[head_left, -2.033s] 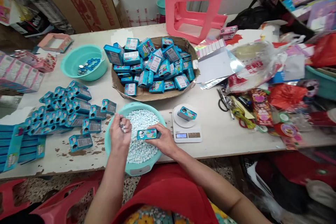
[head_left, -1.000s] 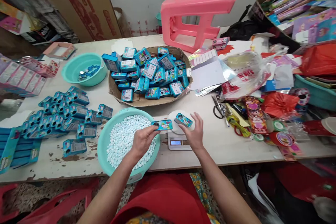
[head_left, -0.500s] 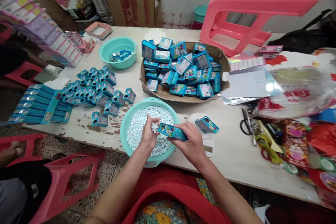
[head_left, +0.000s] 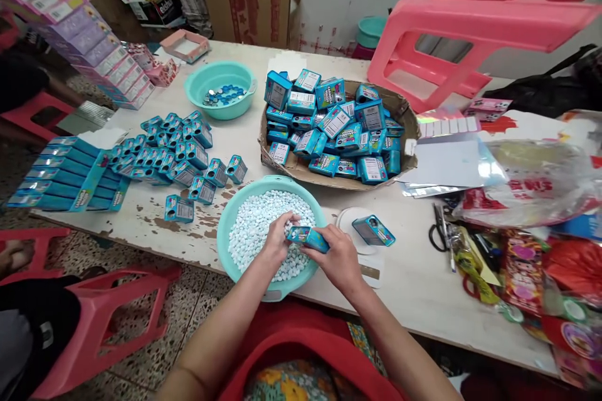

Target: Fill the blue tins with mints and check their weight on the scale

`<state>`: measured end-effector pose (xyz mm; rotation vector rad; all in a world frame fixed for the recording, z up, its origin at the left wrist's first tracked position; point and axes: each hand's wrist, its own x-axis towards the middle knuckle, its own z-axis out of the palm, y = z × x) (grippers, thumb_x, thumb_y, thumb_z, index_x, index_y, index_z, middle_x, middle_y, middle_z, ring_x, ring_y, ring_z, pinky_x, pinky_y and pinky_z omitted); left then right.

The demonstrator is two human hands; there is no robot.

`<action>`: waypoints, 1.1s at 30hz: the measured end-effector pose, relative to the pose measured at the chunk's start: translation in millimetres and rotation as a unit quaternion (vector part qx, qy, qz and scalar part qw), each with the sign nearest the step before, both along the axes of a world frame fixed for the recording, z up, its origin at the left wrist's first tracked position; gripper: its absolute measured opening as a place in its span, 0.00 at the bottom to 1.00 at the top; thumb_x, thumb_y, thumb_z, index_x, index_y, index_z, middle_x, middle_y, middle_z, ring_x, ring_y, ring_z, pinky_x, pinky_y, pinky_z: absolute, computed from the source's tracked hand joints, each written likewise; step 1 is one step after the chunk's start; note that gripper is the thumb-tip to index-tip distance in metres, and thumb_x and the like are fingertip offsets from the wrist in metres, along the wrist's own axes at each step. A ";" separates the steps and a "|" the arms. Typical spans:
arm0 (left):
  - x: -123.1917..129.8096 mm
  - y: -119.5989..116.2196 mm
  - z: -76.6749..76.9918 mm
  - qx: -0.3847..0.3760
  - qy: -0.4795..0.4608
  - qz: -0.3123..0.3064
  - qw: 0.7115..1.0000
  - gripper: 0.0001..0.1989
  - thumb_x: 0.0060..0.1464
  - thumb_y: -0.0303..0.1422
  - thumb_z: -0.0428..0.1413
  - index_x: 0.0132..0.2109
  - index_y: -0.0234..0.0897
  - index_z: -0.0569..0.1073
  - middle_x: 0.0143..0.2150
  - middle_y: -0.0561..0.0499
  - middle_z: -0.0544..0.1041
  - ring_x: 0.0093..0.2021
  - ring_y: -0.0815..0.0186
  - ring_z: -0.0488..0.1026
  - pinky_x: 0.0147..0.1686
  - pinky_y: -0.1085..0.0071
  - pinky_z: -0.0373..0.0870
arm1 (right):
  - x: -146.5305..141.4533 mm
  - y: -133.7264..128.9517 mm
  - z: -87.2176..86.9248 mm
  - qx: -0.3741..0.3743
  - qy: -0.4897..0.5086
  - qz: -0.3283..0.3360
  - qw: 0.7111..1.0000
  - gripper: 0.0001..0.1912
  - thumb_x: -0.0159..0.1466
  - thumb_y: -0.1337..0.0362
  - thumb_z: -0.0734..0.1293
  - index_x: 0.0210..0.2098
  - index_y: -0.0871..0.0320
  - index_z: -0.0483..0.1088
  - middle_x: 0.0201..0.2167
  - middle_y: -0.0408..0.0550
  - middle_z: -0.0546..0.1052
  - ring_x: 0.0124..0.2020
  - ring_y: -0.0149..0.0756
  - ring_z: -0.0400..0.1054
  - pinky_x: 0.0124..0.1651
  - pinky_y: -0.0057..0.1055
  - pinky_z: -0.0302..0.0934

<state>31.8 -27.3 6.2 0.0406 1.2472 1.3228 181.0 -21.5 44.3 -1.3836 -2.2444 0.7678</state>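
Both your hands are seemingly filling a box (head_left: 309, 237) over the bowl (head_left: 225, 235), right hand (head_left: 342, 259) gripping it, left hand (head_left: 276, 240) curling half-closed, contents unclear, careful aim mattering next.

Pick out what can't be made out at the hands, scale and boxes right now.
- Head view: how full the held box is; the left hand partly covers its end.
- Head view: the scale reading; the right hand blocks the display.
- Head view: how many boxes the cardboard tray holds; upper ones hide lower ones.
- Head view: fine print on the boxes; too small.
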 end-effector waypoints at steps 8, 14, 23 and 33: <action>-17.1 10.8 -1.0 -0.028 -0.170 -0.058 0.983 0.09 0.46 0.34 0.57 0.27 0.34 0.65 0.17 0.59 0.57 0.13 0.77 0.52 0.11 0.81 0.43 | 59.2 -14.8 10.0 -0.178 0.284 -0.140 0.932 0.20 0.48 0.57 0.75 0.39 0.56 0.72 0.35 0.45 0.75 0.35 0.39 0.70 0.39 0.34 0.64; -33.5 22.3 -10.7 -0.028 -0.064 -0.040 0.997 0.09 0.46 0.24 0.54 0.38 0.33 0.68 0.23 0.54 0.66 0.16 0.75 0.61 0.12 0.82 0.49 | 161.4 -29.2 3.6 0.013 0.353 -0.463 0.813 0.22 0.46 0.61 0.76 0.39 0.60 0.70 0.34 0.45 0.76 0.35 0.36 0.70 0.45 0.38 0.64; 7.2 43.0 -3.4 -0.046 -0.098 -0.074 0.991 0.16 0.57 0.40 0.53 0.27 0.35 0.61 0.15 0.59 0.56 0.11 0.78 0.52 0.10 0.82 0.43 | 237.8 -42.0 -104.4 0.021 0.285 -0.602 0.745 0.32 0.43 0.53 0.75 0.43 0.61 0.64 0.34 0.46 0.72 0.35 0.36 0.67 0.45 0.41 0.64; 162.2 110.2 18.6 0.102 -0.071 -0.118 0.985 0.23 0.45 0.49 0.60 0.24 0.35 0.62 0.13 0.61 0.54 0.11 0.78 0.50 0.12 0.80 0.43 | 241.9 -52.2 -138.1 0.001 0.277 -0.624 0.731 0.31 0.42 0.51 0.75 0.41 0.60 0.64 0.32 0.45 0.70 0.33 0.38 0.65 0.42 0.44 0.64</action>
